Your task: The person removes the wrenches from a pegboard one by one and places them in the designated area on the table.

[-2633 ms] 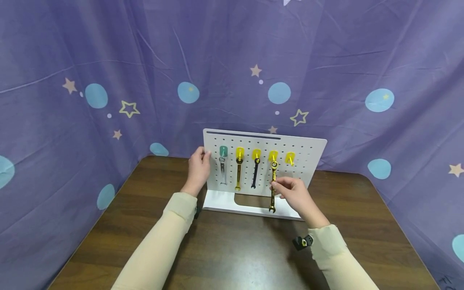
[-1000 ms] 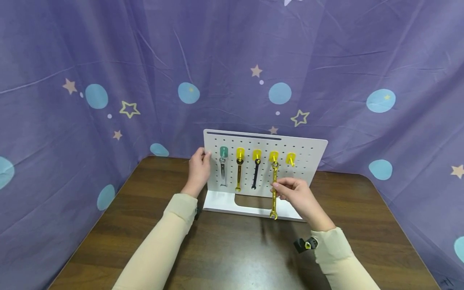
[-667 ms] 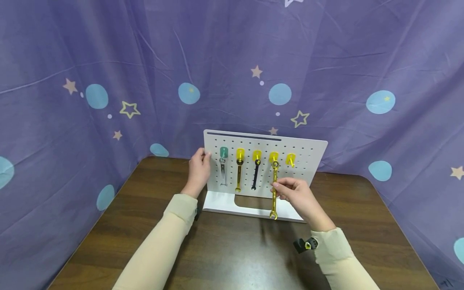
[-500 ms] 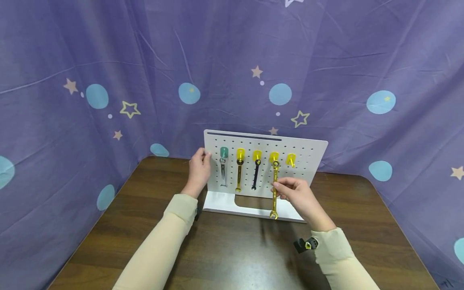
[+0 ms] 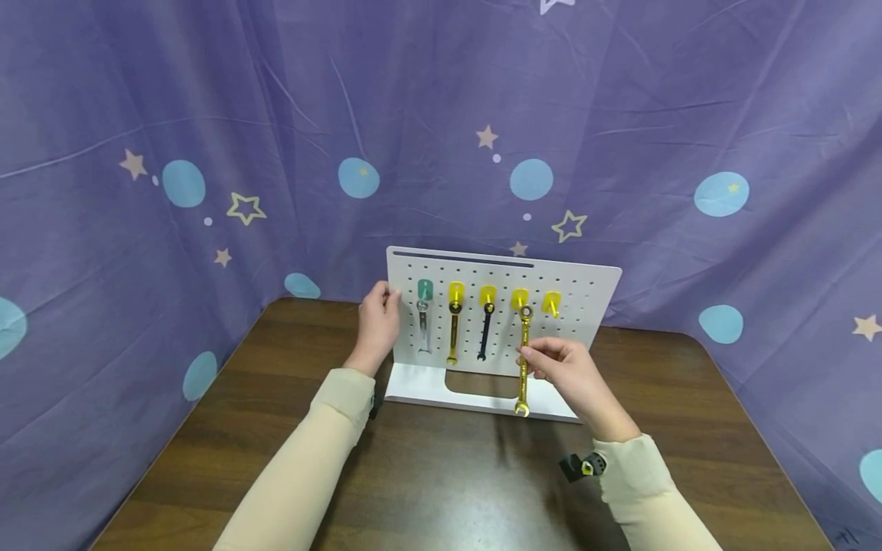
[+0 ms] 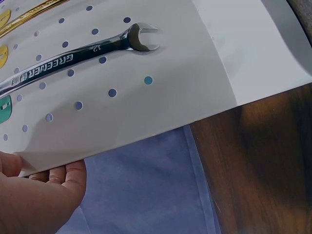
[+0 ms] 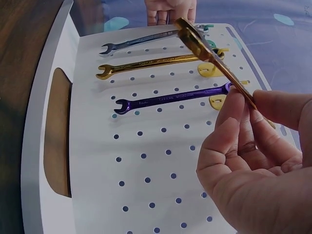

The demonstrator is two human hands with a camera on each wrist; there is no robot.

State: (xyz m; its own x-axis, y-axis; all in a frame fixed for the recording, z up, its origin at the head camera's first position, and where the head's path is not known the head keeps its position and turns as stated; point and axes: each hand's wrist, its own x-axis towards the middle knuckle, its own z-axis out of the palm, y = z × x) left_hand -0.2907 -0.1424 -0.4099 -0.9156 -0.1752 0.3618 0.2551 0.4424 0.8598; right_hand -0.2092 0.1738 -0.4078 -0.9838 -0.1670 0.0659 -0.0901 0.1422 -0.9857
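My left hand (image 5: 379, 321) grips the left edge of a white pegboard (image 5: 586, 325), thumb in front and fingers behind in the left wrist view. A gold combination wrench (image 5: 523, 386) is pinched by its shank between thumb and fingers of my right hand (image 5: 568, 371). It points downward, its ring end overlapping the fourth hook (image 5: 520, 295) in the head view. Three more wrenches hang on hooks to its left: a silver one (image 6: 63, 61), a gold one (image 7: 151, 62) and a purple one (image 7: 170, 97).
A yellow hook (image 5: 551, 301) at the right end of the row carries no wrench. The pegboard's white base (image 5: 416, 381) stands on a brown wooden table (image 5: 441, 490). Behind it hangs a purple curtain (image 5: 427, 92) with stars and dots.
The gold wrench's open end has come lower and nearer to me since the oldest frame. Over the last second its ring end has shifted slightly right. My left hand stays on the board's edge.
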